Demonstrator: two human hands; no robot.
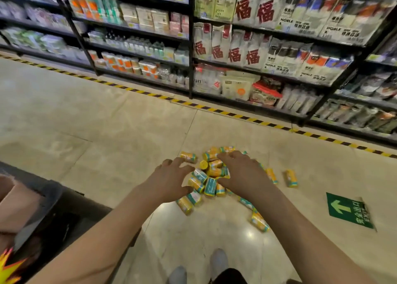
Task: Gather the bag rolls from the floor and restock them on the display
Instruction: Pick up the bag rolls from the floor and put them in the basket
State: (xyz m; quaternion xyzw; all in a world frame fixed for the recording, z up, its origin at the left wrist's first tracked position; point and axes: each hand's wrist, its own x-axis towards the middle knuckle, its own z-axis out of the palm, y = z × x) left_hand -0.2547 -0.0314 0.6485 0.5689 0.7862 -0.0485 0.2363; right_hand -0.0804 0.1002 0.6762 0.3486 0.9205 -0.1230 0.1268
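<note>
Glossy beige tiled floor [107,116], heap of yellow bag rolls [211,176], green exit sticker [349,210], hazard-striped tape [236,115]

The left hand [171,177] and right hand [241,172], fingers spread, touch heaped yellow bag rolls [210,186] on the floor [107,122].

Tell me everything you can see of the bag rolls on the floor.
The bag rolls are small cylinders in yellow wrappers with teal and white bands. Most lie heaped on the pale tiled floor; several lie scattered around the heap, mainly to its right. One shows its round yellow end. The left hand and right hand touch the heap from both sides.
</note>
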